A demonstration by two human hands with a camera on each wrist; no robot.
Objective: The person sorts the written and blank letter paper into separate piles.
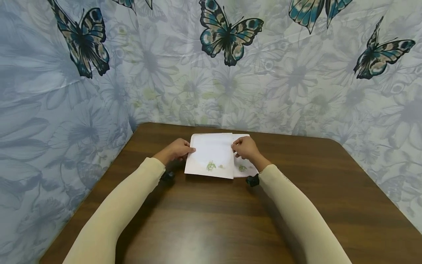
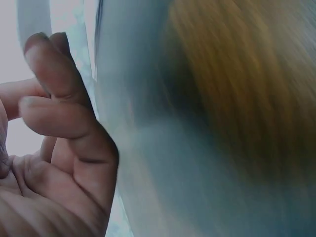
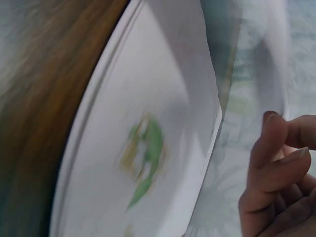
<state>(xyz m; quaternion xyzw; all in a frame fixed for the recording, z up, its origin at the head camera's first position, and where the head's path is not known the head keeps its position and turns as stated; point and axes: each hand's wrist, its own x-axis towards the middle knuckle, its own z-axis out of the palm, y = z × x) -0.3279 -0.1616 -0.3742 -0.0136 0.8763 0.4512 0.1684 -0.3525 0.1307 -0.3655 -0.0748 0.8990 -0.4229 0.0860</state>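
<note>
A white sheet of paper (image 1: 211, 150) with a small green print near its lower edge is held between both hands over the table. My left hand (image 1: 178, 149) pinches its left edge, thumb on top. My right hand (image 1: 245, 147) pinches its right edge near the top between thumb and fingers. Partly under it, shifted to the right, lies another white sheet (image 1: 245, 173) with a similar print. In the right wrist view this lower paper (image 3: 133, 89) shows a layered edge and a green leaf print, and the pinched sheet stands raised above it.
The brown wooden table (image 1: 197, 216) spreads around the papers. Behind it hangs a pale floral cloth (image 1: 296, 80) with blue and beige butterflies. Dark wrist cameras (image 1: 252, 180) sit under both cream sleeves (image 1: 290, 205).
</note>
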